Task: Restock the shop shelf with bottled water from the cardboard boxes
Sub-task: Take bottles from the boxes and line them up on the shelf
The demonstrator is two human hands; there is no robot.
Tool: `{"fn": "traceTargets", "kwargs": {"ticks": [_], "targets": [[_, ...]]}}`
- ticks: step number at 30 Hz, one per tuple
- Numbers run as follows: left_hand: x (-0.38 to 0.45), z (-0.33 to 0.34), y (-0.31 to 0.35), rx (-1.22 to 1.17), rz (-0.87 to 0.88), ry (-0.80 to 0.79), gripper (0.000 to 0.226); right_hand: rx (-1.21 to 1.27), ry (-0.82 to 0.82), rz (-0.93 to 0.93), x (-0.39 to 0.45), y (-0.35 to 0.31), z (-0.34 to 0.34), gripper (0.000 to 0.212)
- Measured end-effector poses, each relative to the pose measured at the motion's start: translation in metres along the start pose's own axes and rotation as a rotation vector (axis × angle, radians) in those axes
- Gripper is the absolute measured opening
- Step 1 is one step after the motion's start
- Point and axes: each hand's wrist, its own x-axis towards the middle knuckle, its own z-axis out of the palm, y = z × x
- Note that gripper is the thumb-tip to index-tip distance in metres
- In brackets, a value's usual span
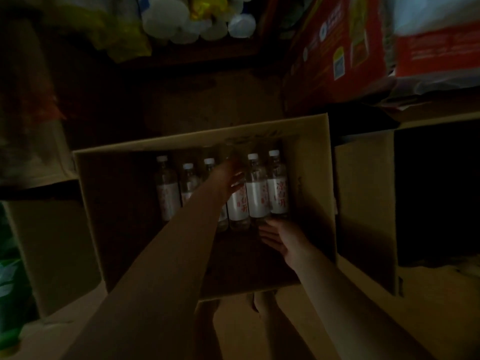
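An open cardboard box (314, 178) sits below me in dim light. Several clear water bottles with white caps and white-and-red labels lie side by side in its far half. My left hand (228, 178) reaches in and grips the upper part of a middle water bottle (237, 206), hiding its cap. My right hand (278, 236) is open with straight fingers at the bases of the two rightmost bottles (267, 196); whether it touches them is unclear. The near half of the box floor is bare.
The box flaps (363, 216) spread out to the left and right. A red carton (337, 48) leans at the upper right. Pale plastic containers and a yellow bag (197, 19) sit on a dark shelf above. Green packaging (10, 281) is at the left edge.
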Motion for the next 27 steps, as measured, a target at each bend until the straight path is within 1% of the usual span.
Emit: {"fn": "traceTargets", "kwargs": {"ticks": [3, 6, 8, 10, 11, 13, 15, 17, 19, 21, 23, 25, 27], "targets": [[0.047, 0.009, -0.004, -0.029, 0.041, 0.004, 0.023, 0.12, -0.029, 0.02, 0.021, 0.004, -0.003, 0.023], [0.078, 0.029, -0.007, 0.132, 0.097, 0.057, 0.017, 0.275, -0.091, 0.089, 0.03, 0.009, -0.006, 0.023], [0.099, 0.04, -0.012, 0.353, 0.137, 0.097, 0.019, 0.385, -0.128, 0.122, 0.035, 0.01, -0.009, 0.021], [0.119, 0.047, -0.021, 0.673, 0.146, 0.165, 0.028, 0.446, -0.139, 0.115, 0.041, 0.008, -0.013, 0.018], [0.124, 0.049, -0.026, 0.767, 0.138, 0.197, 0.031, 0.461, -0.142, 0.108, 0.044, 0.007, -0.014, 0.018], [0.129, 0.05, -0.035, 0.843, 0.146, 0.294, 0.035, 0.449, -0.146, 0.101, 0.045, 0.007, -0.014, 0.019], [0.125, 0.048, -0.039, 0.822, 0.162, 0.352, 0.041, 0.41, -0.144, 0.102, 0.044, 0.008, -0.013, 0.019], [0.117, 0.046, -0.042, 0.681, 0.203, 0.332, 0.043, 0.371, -0.142, 0.096, 0.04, 0.007, -0.012, 0.018], [0.101, 0.04, -0.045, 0.606, 0.292, 0.283, 0.035, 0.336, -0.135, 0.086, 0.035, 0.006, -0.012, 0.019], [0.08, 0.029, -0.049, 0.66, 0.382, 0.228, 0.03, 0.306, -0.124, 0.077, 0.03, 0.005, -0.011, 0.02], [0.062, 0.012, -0.052, 0.65, 0.462, 0.182, 0.032, 0.228, -0.104, 0.049, 0.026, 0.004, -0.011, 0.021], [0.041, -0.006, -0.046, 0.606, 0.484, 0.165, 0.027, 0.127, -0.066, 0.006, 0.018, 0.0, -0.011, 0.021], [0.011, -0.02, -0.032, 0.511, 0.456, 0.094, 0.017, 0.063, -0.018, -0.08, 0.008, -0.007, -0.011, 0.022]]}}
